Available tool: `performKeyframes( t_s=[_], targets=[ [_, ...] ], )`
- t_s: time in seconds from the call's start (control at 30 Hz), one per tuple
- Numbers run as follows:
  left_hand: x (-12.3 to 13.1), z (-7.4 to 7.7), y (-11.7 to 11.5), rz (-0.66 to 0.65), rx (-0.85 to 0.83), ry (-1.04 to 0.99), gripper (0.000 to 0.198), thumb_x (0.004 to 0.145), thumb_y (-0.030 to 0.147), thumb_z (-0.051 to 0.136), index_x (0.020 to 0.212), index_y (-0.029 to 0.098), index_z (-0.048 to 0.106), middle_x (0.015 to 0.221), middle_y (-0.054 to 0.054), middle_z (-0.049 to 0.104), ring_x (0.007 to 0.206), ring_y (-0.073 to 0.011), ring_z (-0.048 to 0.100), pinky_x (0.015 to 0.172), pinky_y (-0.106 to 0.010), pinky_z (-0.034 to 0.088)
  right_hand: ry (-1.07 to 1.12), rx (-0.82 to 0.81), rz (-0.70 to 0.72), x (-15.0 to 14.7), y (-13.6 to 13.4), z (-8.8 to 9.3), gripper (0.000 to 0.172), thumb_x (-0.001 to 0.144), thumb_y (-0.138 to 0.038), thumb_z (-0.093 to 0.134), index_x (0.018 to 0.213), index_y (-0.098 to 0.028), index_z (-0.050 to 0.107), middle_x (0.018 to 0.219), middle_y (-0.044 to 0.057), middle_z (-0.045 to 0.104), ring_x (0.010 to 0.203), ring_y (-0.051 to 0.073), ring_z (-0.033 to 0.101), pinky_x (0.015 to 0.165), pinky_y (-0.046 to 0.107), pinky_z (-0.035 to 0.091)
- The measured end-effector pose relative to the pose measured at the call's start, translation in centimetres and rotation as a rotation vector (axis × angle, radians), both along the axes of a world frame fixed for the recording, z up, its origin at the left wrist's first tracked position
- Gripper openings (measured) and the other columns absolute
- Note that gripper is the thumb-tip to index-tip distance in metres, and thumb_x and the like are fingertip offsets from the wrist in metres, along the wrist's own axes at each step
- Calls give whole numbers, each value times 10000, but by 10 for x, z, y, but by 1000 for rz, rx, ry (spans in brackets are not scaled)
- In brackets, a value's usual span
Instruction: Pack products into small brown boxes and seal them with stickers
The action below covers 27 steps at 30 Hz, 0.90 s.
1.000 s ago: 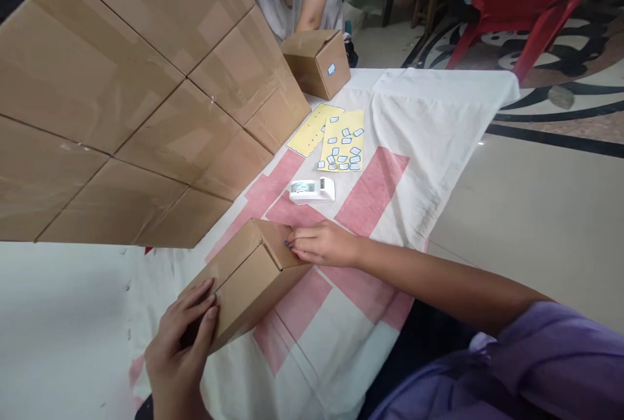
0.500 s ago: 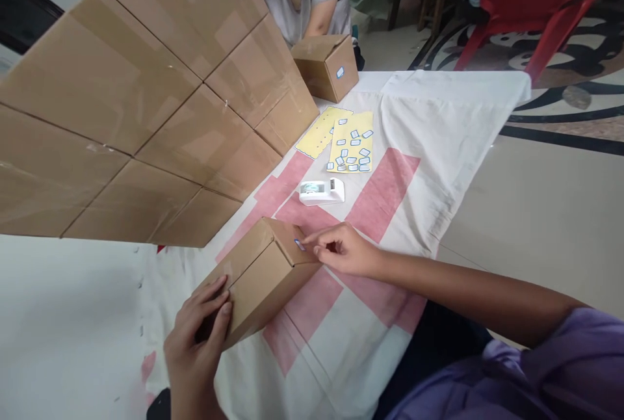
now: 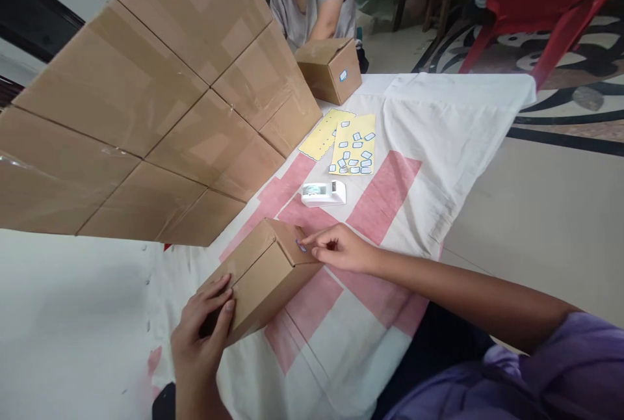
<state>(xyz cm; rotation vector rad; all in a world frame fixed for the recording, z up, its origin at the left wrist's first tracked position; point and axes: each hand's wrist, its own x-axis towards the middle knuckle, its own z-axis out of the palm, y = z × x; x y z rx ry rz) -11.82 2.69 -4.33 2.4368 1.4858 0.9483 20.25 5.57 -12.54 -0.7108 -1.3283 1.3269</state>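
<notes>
A closed cardboard box lies tilted across my view on the cloth-covered table. My left hand grips its near left end, fingers and thumb over the edge. At the far right end face, a small blue-edged label sits under the index fingertip of my right hand. That index finger reaches out while the thumb stays apart from it and the other fingers curl. Just beyond the box stands a white tape dispenser. Farther off, a yellow sheet carries several similar labels, beside a second yellow sheet partly beneath it.
A tall wall of taped cardboard boxes rises along the left side. Another labelled box is at the table's far end, where a person sits. The white tablecloth has pink patches. A red chair stands beyond.
The whole view has shifted slightly. My right index finger stays on the label, and my left hand keeps its hold on the box.
</notes>
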Motion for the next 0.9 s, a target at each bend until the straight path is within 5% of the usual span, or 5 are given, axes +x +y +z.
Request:
performKeyframes(
  t_s=[0.27, 0.37, 0.47, 0.53, 0.9],
  targets=[
    [-2, -1, 1, -27, -6, -19, 158, 851, 166, 696, 985, 239, 735, 1236, -80, 718, 1196, -270, 653, 1078, -493, 491, -48, 10, -29, 0, 1, -3, 474, 868, -275, 611, 515, -207, 303, 516, -47, 399, 550, 101, 487, 539, 230, 314],
    [-5, -2, 2, -19, -13, -29, 170, 851, 173, 696, 998, 246, 739, 1232, -82, 725, 1214, -275, 650, 1088, -510, 488, -108, 87, -62, 0, 0, -3, 168, 845, -327, 682, 855, -164, 642, 870, 38, 680, 809, 173, 634, 707, 280, 476],
    [-9, -4, 3, -31, -25, -24, 170, 849, 194, 699, 997, 257, 752, 1198, -76, 748, 1215, -288, 658, 1084, -531, 496, -205, 241, 45, -4, 2, -7, 1006, 731, -417, 834, 1560, -187, 313, 1603, 200, 346, 1458, 337, 367, 1141, 481, 362],
    [-13, -5, 5, -52, -24, -15, 152, 841, 215, 709, 973, 265, 765, 1167, -78, 763, 1180, -301, 682, 1058, -544, 514, -279, 291, 160, -9, 5, -13, 1336, 669, -479, 883, 1639, -209, 5, 1699, 201, 51, 1567, 365, 89, 1239, 536, 181],
    [-22, -33, 6, 136, 63, -483, 261, 908, 428, 574, 944, 234, 745, 1168, -103, 756, 1171, -336, 680, 1047, -586, 520, -382, 267, 95, 6, -4, 3, 1471, 467, -426, 950, 1638, -266, 75, 1534, 166, 317, 1404, 359, 402, 1128, 456, 423]
  ],
)
